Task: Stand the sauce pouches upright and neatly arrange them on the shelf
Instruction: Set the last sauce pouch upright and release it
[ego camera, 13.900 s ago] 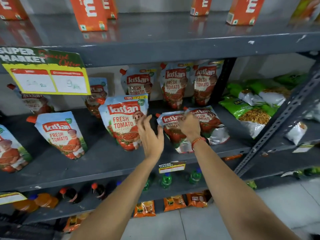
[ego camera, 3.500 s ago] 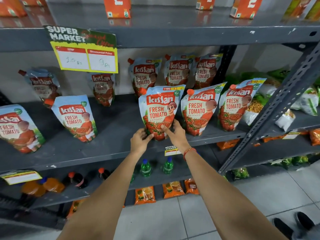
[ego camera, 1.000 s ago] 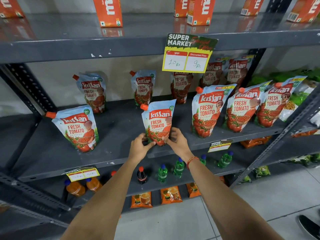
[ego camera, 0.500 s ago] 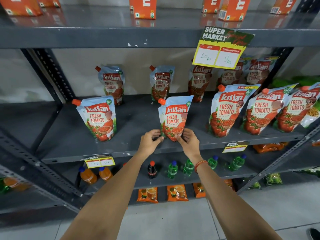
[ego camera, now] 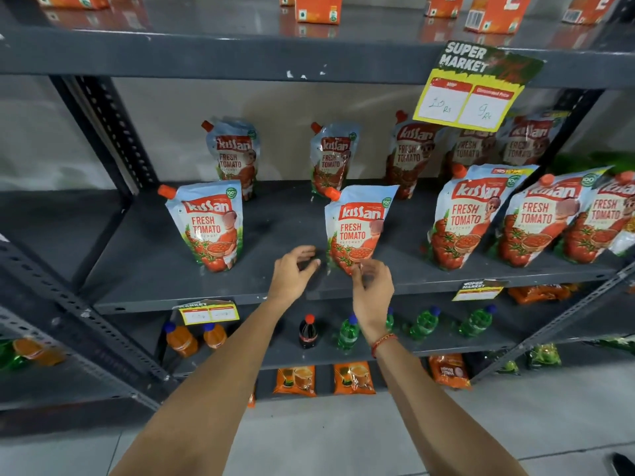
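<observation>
Several blue-and-red tomato sauce pouches with orange caps stand upright on the grey middle shelf [ego camera: 281, 290]. One pouch [ego camera: 357, 228] stands at the front centre, unheld. My left hand [ego camera: 293, 273] is just left of its base, fingers apart, holding nothing. My right hand [ego camera: 372, 285] hovers in front of its lower right corner, fingers loosely spread; whether a fingertip touches it is unclear. Another front pouch [ego camera: 208, 225] stands to the left, and three more [ego camera: 470, 214] line the front right. A back row [ego camera: 235, 156] leans near the wall.
A yellow price sign [ego camera: 470, 94] hangs from the upper shelf, which carries orange cartons [ego camera: 318, 8]. Small drink bottles [ego camera: 347, 333] and orange packets [ego camera: 295, 379] fill the lower shelves. A slotted upright [ego camera: 113, 132] bounds the bay on the left.
Both hands have let go of the centre pouch and drawn slightly back; it stays standing. The view has shifted left along the shelf.
</observation>
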{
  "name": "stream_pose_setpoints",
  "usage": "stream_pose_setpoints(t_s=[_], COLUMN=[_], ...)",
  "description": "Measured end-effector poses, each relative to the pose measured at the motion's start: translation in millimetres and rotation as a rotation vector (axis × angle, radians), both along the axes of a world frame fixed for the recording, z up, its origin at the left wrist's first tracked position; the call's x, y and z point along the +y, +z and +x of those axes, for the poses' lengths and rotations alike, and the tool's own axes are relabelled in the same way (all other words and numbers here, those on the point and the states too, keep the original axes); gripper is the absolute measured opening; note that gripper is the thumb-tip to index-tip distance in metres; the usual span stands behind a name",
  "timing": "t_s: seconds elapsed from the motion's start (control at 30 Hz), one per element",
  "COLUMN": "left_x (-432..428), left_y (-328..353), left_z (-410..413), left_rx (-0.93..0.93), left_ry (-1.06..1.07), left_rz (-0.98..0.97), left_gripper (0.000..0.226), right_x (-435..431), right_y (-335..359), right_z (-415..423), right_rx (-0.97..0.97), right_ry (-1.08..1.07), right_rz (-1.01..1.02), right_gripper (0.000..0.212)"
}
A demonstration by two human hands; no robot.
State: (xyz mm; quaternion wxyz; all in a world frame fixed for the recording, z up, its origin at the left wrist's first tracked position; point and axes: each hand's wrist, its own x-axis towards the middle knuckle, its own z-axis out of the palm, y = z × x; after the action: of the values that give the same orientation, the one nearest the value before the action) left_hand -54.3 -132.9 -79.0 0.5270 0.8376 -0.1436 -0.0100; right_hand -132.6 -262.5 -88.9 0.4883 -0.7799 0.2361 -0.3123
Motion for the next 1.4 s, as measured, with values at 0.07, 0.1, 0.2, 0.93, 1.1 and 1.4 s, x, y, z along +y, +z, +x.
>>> stream_pose_setpoints(t_s=[0.07, 0.1, 0.2, 0.93, 1.1, 1.4], left_x=[21, 34, 77, 175, 172, 168], left_y=[1, 0, -4, -2, 2, 5], left_z=[3, 4, 2, 38, 29, 22], left_rx=[-0.019, -0.029, -0.066, 0.200, 0.216, 0.243], left_ry=[0.101, 0.158, 0.345, 0.154, 0.120, 0.117], left_rz=[-0.057, -0.082, -0.099, 0.035, 0.028, -0.002], left_gripper=[0.026, 0.022, 0.013, 0.057, 0.058, 0.058], right_x=[26, 40, 78, 133, 131, 128], right_y=[3, 4, 7, 5, 3, 6], right_z=[2, 7, 32, 99, 87, 81], right_rx=[-0.071, -0.068, 0.014, 0.254, 0.234, 0.244], right_ry=[0.073, 0.140, 0.363, 0.740, 0.714, 0.698], right_rz=[-0.004, 0.011, 0.065, 0.193, 0.183, 0.166], right_gripper=[0.009, 0.010, 0.020, 0.051, 0.047, 0.048])
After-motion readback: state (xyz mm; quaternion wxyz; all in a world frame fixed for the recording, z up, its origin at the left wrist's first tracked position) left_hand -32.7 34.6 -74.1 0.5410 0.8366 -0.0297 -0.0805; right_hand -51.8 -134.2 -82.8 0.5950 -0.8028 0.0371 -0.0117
